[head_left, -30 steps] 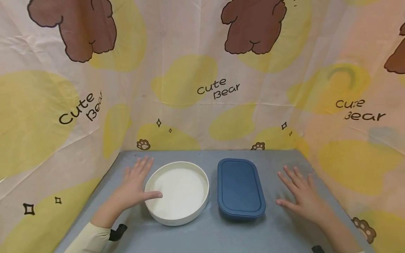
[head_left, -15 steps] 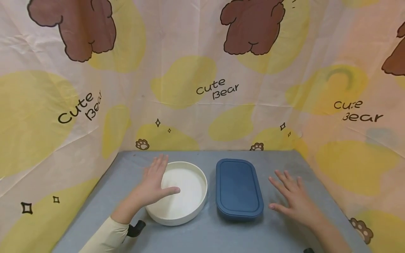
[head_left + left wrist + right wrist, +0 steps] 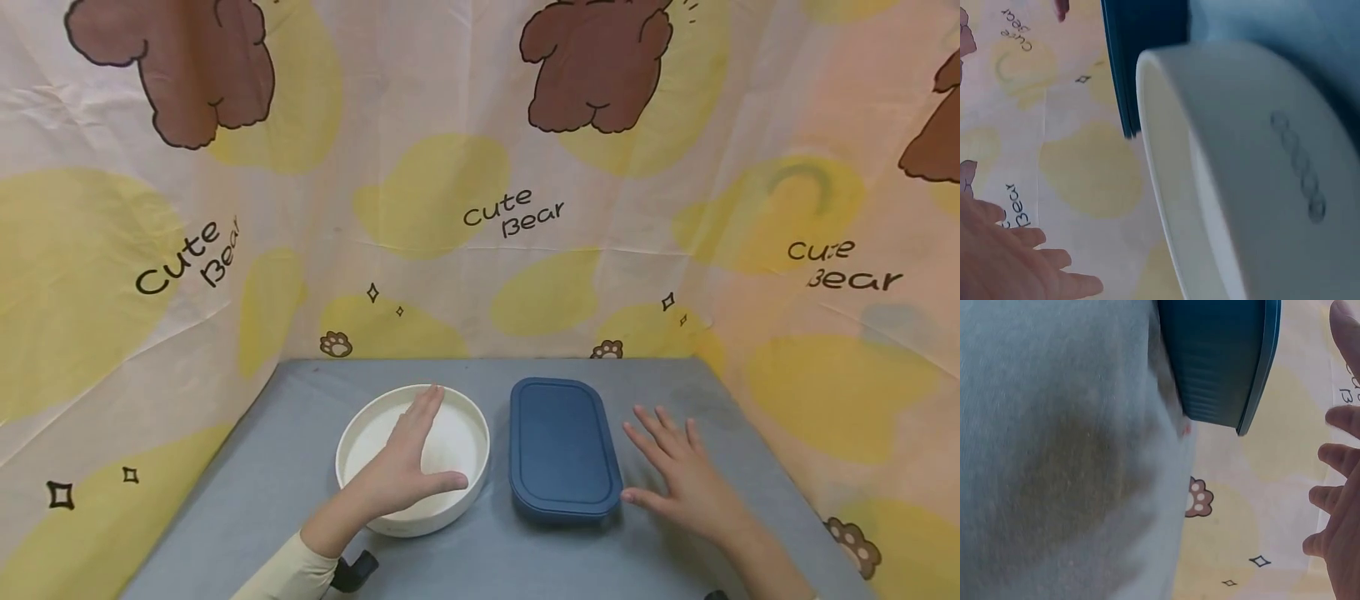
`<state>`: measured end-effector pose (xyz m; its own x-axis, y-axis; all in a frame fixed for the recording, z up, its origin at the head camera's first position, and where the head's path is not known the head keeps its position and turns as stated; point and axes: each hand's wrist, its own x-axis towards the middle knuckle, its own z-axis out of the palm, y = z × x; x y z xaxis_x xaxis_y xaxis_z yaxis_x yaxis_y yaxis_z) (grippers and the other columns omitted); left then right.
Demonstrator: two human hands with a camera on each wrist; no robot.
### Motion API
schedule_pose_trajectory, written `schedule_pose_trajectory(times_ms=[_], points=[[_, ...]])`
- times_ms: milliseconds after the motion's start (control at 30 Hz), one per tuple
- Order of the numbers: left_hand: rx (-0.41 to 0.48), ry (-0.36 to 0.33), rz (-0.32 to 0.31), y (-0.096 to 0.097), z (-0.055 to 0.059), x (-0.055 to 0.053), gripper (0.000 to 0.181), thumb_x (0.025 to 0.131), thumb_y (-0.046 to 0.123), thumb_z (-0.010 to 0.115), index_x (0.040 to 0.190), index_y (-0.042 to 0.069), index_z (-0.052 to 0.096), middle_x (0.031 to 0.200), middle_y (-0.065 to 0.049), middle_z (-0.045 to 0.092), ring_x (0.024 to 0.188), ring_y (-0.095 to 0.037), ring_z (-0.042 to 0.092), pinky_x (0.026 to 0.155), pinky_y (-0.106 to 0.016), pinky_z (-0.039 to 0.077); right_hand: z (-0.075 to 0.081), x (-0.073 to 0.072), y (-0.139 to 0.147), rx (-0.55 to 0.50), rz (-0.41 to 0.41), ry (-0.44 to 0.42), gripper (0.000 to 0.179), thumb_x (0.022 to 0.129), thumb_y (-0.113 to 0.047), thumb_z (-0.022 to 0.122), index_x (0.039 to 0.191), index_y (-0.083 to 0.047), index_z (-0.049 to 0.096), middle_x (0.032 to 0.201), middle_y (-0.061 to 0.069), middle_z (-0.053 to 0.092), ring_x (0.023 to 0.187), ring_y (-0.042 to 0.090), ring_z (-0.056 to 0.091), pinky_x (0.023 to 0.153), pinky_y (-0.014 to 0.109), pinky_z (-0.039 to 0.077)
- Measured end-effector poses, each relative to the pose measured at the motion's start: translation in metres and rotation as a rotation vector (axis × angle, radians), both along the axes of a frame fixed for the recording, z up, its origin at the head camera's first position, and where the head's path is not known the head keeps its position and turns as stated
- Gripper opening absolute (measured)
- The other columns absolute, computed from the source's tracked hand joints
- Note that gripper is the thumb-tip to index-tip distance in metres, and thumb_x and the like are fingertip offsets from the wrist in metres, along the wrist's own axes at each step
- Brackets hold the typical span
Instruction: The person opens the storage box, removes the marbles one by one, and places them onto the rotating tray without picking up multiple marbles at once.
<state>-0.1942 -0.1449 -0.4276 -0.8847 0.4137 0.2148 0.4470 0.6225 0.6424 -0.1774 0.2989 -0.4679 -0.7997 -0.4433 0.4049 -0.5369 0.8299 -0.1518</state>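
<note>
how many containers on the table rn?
2: a white round dish beneath the left hand, and a blue lidded box between the dish and the right hand. A small one behind the left hand could be hidden.

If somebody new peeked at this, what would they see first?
Probably the big brown bears, printed high on the cloth around the table. Next, the round white dish on the table, with the blue lidded box to its right. Then the left hand, held open above the dish, and the right hand, spread to the right of the box.
</note>
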Motion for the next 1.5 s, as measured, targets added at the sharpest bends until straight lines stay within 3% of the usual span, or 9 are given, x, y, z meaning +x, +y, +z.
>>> schedule_pose_trajectory(times_ms=[167,300,567,767,933,1133,1500], points=[[0.130,-0.039,0.074,0.018,-0.005,0.004,0.118,0.076,0.061,0.084,0.166,0.027,0.015,0.171,0.004,0.020,0.158,-0.023,0.019,0.128,-0.057,0.024,0.000,0.001,-0.004,0.007,0.018,0.020,0.099,0.085,-0.059,0.076,0.162,-0.014,0.033,0.172,0.007,0.019,0.160,0.026,0.001,0.129,0.050,-0.016],[0.235,-0.038,0.115,0.033,-0.007,0.008,0.113,0.077,0.056,0.086,0.164,0.027,0.021,0.168,0.008,0.026,0.156,-0.018,0.024,0.128,-0.052,0.026,-0.003,0.000,-0.008,0.012,0.028,0.031,0.097,0.084,-0.060,0.076,0.161,-0.015,0.036,0.171,0.007,0.020,0.160,0.029,0.004,0.129,0.050,-0.016],[0.351,-0.084,0.099,0.060,-0.009,0.020,0.109,0.079,0.046,0.088,0.164,0.024,0.022,0.169,0.005,0.026,0.156,-0.022,0.024,0.126,-0.057,0.028,-0.003,-0.001,-0.016,-0.017,0.048,-0.001,0.093,0.083,-0.059,0.077,0.157,-0.016,0.042,0.171,0.007,0.022,0.156,0.044,0.018,0.128,0.066,-0.002],[0.378,-0.111,0.037,0.080,-0.026,0.026,0.110,0.078,0.037,0.091,0.164,0.027,0.023,0.169,0.001,0.026,0.155,-0.030,0.028,0.122,-0.058,0.035,0.000,0.000,-0.022,-0.014,0.044,-0.033,0.093,0.083,-0.063,0.075,0.156,-0.015,0.044,0.170,0.007,0.025,0.156,0.041,0.018,0.128,0.067,0.004],[0.377,-0.142,-0.008,0.092,-0.041,0.028,0.110,0.079,0.040,0.090,0.164,0.029,0.020,0.170,0.000,0.023,0.157,-0.029,0.023,0.123,-0.059,0.033,0.001,0.001,-0.027,-0.002,0.036,-0.052,0.094,0.082,-0.067,0.073,0.157,-0.018,0.044,0.169,0.007,0.026,0.158,0.037,0.016,0.130,0.062,0.002],[0.368,-0.180,-0.010,0.099,-0.052,0.029,0.106,0.083,0.046,0.085,0.164,0.021,0.021,0.170,-0.004,0.023,0.157,-0.032,0.022,0.124,-0.063,0.027,0.001,-0.002,-0.033,0.017,0.052,-0.045,0.095,0.081,-0.070,0.072,0.157,-0.021,0.043,0.168,0.008,0.029,0.158,0.036,0.017,0.126,0.069,0.014],[0.417,-0.286,-0.001,0.107,-0.072,0.024,0.115,0.082,0.047,0.085,0.166,0.016,0.013,0.172,-0.010,0.017,0.158,-0.035,0.016,0.126,-0.064,0.021,0.002,-0.001,-0.043,0.033,0.071,-0.092,0.096,0.080,-0.074,0.069,0.154,-0.015,0.049,0.167,0.010,0.033,0.156,0.041,0.021,0.127,0.067,0.011]])
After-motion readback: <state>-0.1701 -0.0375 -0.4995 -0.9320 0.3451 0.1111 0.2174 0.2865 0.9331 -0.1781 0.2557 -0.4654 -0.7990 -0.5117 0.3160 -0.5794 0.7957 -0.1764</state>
